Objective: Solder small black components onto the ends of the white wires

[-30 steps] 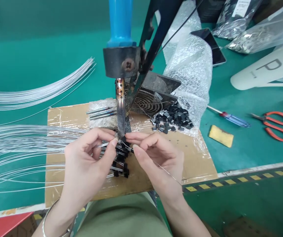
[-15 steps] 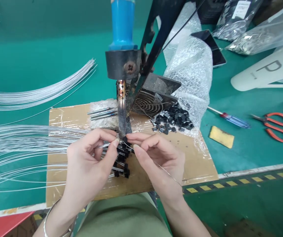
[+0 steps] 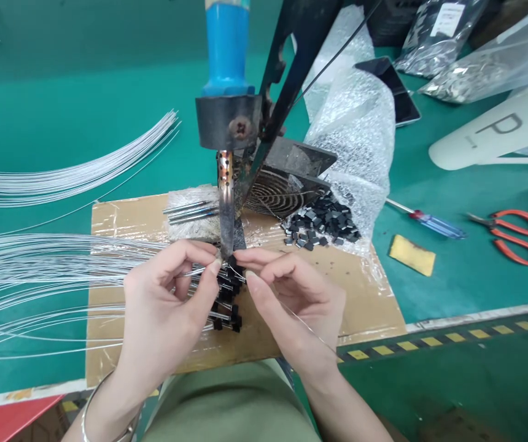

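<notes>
A soldering iron (image 3: pixel 227 218) with a blue handle hangs tip-down in a black stand, its tip between my fingertips. My left hand (image 3: pixel 167 301) is closed in a pinch on a white wire (image 3: pixel 193 271) just left of the tip. To the right, my right hand (image 3: pixel 298 301) pinches a thin strand of solder wire (image 3: pixel 307 326), which curves toward the tip and trails over the palm. Its index fingertip is close to a small black connector (image 3: pixel 232 261); whether it touches is unclear. Below, several wired black connectors (image 3: pixel 231 319) lie on the cardboard (image 3: pixel 365 307).
Long white wires (image 3: pixel 38 264) spread leftward, with another bundle (image 3: pixel 107 159) behind. A fan (image 3: pixel 275 190) stands behind the iron beside loose black connectors (image 3: pixel 323 221) and bubble wrap (image 3: pixel 356 129). A screwdriver (image 3: pixel 439 224), yellow sponge (image 3: pixel 412 255) and red-handled scissors (image 3: pixel 519 236) lie right.
The whole view has shifted very slightly. My right thumb has moved a little left with the solder wire; my left hand keeps its pinch by the iron's tip.
</notes>
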The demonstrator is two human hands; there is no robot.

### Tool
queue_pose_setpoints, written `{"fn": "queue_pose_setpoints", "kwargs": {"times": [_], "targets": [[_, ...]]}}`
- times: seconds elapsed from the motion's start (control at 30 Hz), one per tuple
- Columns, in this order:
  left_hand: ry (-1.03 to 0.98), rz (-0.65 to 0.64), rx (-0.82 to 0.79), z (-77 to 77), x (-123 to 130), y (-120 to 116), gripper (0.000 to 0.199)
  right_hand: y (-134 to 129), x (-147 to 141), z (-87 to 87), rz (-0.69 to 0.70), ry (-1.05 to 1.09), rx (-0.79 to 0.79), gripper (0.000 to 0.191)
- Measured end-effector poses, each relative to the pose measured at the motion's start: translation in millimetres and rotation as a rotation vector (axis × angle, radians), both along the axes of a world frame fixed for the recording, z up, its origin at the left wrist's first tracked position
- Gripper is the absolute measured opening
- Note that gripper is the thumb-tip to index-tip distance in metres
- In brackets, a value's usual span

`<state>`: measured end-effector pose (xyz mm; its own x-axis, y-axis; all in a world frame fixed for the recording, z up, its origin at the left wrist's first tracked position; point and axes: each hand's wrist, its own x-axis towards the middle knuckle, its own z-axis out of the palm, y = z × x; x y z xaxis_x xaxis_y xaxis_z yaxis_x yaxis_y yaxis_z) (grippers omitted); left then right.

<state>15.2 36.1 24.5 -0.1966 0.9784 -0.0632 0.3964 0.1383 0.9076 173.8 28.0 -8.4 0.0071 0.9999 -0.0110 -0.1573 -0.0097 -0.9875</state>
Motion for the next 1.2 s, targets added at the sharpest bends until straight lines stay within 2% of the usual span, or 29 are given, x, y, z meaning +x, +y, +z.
{"fn": "queue_pose_setpoints", "kwargs": {"times": [1.2], "targets": [[0.017,-0.016,-0.006,2.9,1.9,-0.4,0.012,-0.7,-2.3,-0.6,-0.036,-0.119,0.067,0.017]]}}
